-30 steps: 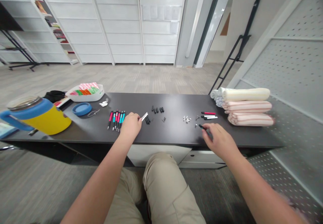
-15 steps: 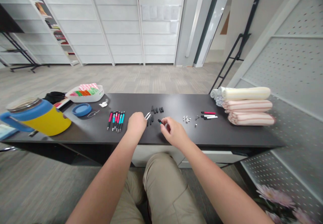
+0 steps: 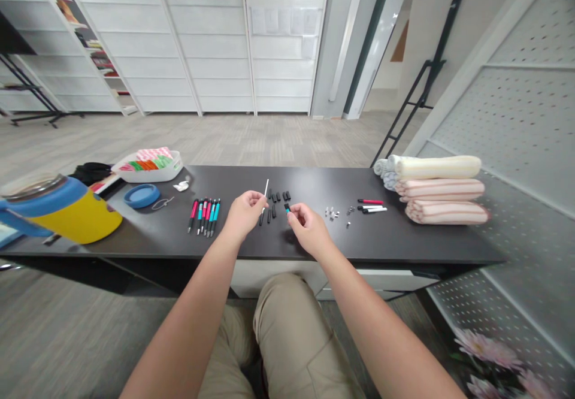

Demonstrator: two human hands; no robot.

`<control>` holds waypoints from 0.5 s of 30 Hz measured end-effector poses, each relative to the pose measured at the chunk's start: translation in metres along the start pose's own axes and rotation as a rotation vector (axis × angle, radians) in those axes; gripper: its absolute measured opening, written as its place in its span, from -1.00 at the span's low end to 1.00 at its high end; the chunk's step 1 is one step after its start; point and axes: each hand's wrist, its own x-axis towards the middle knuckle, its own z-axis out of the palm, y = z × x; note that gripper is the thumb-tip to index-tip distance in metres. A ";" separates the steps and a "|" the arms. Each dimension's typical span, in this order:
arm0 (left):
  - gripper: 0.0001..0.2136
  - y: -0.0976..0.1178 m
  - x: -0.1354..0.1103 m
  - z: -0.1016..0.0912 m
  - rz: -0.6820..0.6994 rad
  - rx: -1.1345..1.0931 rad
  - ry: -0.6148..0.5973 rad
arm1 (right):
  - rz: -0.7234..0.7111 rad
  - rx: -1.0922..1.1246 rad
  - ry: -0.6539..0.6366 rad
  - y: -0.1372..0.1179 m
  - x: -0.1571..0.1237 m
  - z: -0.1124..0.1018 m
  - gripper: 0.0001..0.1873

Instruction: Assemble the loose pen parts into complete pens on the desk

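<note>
My left hand (image 3: 245,212) is raised a little over the dark table (image 3: 179,237), pinching a thin white pen refill (image 3: 266,188) that points up. My right hand (image 3: 306,226) is closed on a small black and teal pen part (image 3: 286,208), held close to the refill. Between and behind the hands lie several short black pen pieces (image 3: 278,198). A row of pink and teal pens (image 3: 204,214) lies to the left of my left hand. To the right are small silver parts (image 3: 332,212) and three pen barrels (image 3: 372,205).
A yellow jug with a blue lid (image 3: 58,212) stands at the left front edge. Behind it are a blue ring lid (image 3: 141,195) and a white tray of coloured items (image 3: 150,166). Folded towels (image 3: 438,188) are stacked at the right end. My knee (image 3: 287,321) is below the table.
My right hand came from the table's right side to the middle with the small pen part. My left hand lifted the white refill off the table and tipped it upright.
</note>
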 end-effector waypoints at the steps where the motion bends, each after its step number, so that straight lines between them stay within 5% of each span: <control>1: -0.75 0.000 -0.003 0.006 -0.003 -0.217 -0.049 | -0.001 -0.005 0.006 0.001 0.000 0.000 -0.72; 6: -0.50 -0.002 -0.017 0.030 -0.078 -0.746 -0.165 | -0.026 -0.051 0.046 0.003 0.002 -0.001 -0.68; 15: -0.69 -0.011 -0.025 0.033 -0.096 -0.708 -0.251 | 0.010 0.069 0.085 0.008 0.005 0.000 -0.69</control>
